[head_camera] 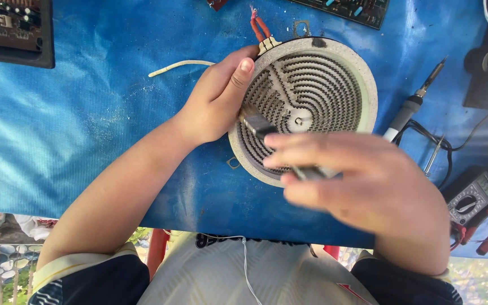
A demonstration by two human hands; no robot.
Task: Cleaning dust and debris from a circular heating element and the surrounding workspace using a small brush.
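On the blue counter (pixel 86 130), round coil heater (pixel 303 107), left hand (pixel 218 99) gripping its rim at 9 o'clock, right hand (pixel 362 181) closed on a small brush (pixel 258 125), soldering iron (pixel 410 107) at 3 o'clock.

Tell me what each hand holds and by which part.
The left hand grips the round white coiled heating element by its left rim. The right hand holds a blurred grey tool by its rear end, tip over the coils.
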